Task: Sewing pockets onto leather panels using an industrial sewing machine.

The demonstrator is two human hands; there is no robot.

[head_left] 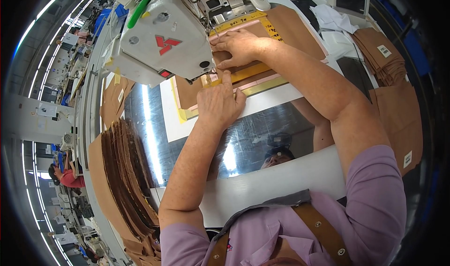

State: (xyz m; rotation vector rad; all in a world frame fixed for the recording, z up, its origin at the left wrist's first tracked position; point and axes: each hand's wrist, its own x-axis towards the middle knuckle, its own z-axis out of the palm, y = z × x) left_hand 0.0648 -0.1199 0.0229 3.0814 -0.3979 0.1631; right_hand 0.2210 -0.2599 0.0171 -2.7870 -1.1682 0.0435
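Head view: a brown piece is laid within a yellow-edged frame, partly under the sewing machine. The right hand is spread wide, palm down, on the brown material, with nothing seen grasped. By the left hand, one finger is extended to a yellow strip while the others are curled; whether anything is pinched there cannot be told.

The piece could be creased or skewed if it were pressed unevenly by the two hands. Fingers could be caught if the machine were started, since both hands are placed close beside its head. The frame could be slid askew, as a smooth white sheet is set beneath it on the glossy metal table.

A matt, leather-like or cloth-like surface is shown by the brown piece; the strip is straight and flat. Thin, curved-edged layers are gathered in the left stack.
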